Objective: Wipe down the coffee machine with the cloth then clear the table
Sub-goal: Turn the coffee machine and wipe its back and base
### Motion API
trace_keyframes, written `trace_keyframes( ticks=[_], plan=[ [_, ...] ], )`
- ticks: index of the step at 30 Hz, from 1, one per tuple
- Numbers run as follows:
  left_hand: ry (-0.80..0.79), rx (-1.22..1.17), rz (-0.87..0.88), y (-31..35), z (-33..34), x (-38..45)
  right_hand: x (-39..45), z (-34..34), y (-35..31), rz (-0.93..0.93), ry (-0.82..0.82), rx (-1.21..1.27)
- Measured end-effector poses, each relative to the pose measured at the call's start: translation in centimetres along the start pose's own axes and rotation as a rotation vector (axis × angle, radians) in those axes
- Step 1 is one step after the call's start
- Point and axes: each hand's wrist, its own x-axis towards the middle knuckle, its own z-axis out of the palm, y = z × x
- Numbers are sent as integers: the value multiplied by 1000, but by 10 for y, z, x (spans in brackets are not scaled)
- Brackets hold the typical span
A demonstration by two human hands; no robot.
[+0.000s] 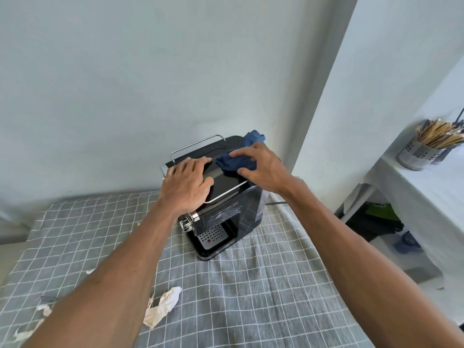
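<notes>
Flat and spread, my left hand [187,185] rests palm-down on the glossy black lid of the coffee machine [227,209], fingers straight and curled around nothing; it lies on the left part of the top, fingertips near the chrome rail [198,146] that runs along the back edge.

Going from the left edge: I see small torn paper scraps [30,325] lying on the grey checked tablecloth [238,297] near my left forearm, and a larger crumpled piece of white tissue [163,306] lying just right of that forearm, well in front of the machine. A tiny crumb-like bit [138,224] sits on the cloth farther back.

At centre the coffee machine stands upright on the table, turned at an angle, its perforated drip tray [212,236] and chrome fitting [189,222] facing me.

On the right half of the lid, my right hand [261,169] presses the dark blue cloth [237,163] against the top, thumb and fingers bent over the bunched fabric, gripping it. One end of the cloth sticks up past my knuckles at the machine's back right corner. A dark cable [276,203] leaves the machine's rear on the right.

Far right, beyond a white wall column, a perforated metal holder [419,153] full of blurred sticks or utensils stands on a cloth-covered side surface [426,187], with dark things I cannot make out beneath it.
</notes>
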Motion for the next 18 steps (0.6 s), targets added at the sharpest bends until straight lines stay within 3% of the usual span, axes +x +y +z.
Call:
trace_keyframes(
  ticks=[3,6,9,11,15,18],
  plan=[
    [9,10,7,3,0,0,9,-16,6,-5,-69,21],
    [7,12,-4,4,-1,2,21,-14,0,65,1,13],
    [4,16,-13,3,-1,1,15,-4,-1,-58,-45,3],
    [5,13,0,4,-2,1,17,-12,7,-42,-92,4],
    [7,-17,-13,4,-3,2,35,-7,5,81,65,2],
    [5,1,-16,5,-4,1,24,-2,8,-30,-34,26]
  ],
)
